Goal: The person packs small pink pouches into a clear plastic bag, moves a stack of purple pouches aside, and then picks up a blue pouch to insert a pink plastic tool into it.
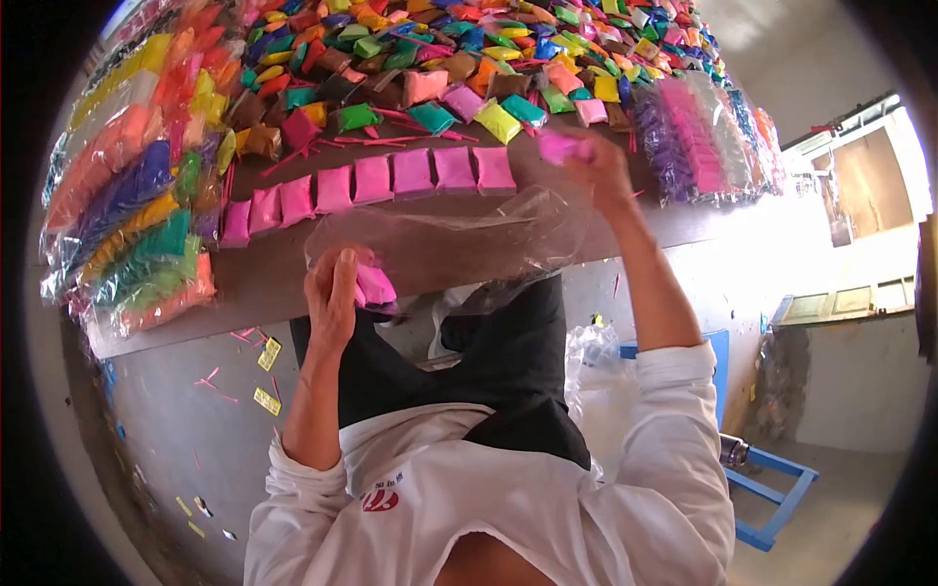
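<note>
My left hand is closed on the edge of a long clear plastic bag, which stretches to the right above my lap. Pink packets lie at the bag's left end, right by my fingers. Over the table at the right, my right hand grips a single pink packet, slightly blurred. A row of several pink packets lies side by side on the brown table, just beyond the bag.
A heap of small coloured packets covers the table's far side. Filled clear bags are stacked at the left and right. Pink plastic sticks lie between. A blue stool stands at my right; yellow labels litter the floor.
</note>
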Action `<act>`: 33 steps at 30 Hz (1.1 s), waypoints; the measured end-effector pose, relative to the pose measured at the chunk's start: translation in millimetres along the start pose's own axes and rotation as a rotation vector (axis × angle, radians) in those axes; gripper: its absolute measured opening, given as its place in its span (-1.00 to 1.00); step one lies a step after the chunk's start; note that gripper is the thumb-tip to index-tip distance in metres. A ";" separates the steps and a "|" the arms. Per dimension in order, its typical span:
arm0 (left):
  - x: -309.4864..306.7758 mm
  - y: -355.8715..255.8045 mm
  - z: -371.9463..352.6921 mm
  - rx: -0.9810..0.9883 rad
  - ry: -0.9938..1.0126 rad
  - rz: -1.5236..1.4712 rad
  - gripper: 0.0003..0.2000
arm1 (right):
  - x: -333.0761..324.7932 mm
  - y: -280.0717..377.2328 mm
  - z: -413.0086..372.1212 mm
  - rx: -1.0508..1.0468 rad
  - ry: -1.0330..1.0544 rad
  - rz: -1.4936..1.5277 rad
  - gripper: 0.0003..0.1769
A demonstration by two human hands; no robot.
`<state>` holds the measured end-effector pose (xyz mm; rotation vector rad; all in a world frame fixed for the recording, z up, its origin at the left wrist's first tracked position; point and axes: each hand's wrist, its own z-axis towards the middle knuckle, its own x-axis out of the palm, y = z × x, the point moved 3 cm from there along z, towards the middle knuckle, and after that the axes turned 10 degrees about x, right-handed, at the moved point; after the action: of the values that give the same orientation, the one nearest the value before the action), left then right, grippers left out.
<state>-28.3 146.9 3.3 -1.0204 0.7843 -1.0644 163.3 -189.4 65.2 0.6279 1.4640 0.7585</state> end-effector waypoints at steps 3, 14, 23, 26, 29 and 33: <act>-5.0 8.8 -1.3 -0.015 0.038 0.074 -0.69 | -43.4 -16.0 -9.2 0.089 -0.032 0.552 -0.72; 2.8 -1.3 2.2 -0.040 0.012 -0.030 -0.63 | 9.0 125.3 -159.5 0.010 0.443 0.144 -0.60; -0.9 8.0 1.8 0.066 0.013 -0.011 -0.61 | 113.3 128.5 -136.3 -0.292 0.207 -0.164 -0.61; 0.4 3.9 1.5 0.068 -0.017 -0.052 -0.62 | 121.1 123.4 -136.3 -0.400 0.217 -0.178 -0.49; 1.6 3.4 -0.3 0.073 -0.069 -0.076 -0.64 | 112.1 126.7 -135.8 -0.271 0.423 -0.119 -0.38; 1.4 2.1 0.9 0.064 -0.035 -0.080 -0.66 | 105.1 117.4 -132.3 -0.093 0.548 -0.073 -0.28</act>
<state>-26.4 146.1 1.6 -1.0204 0.6817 -1.1305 18.9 -44.4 86.0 0.2999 1.9234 0.9834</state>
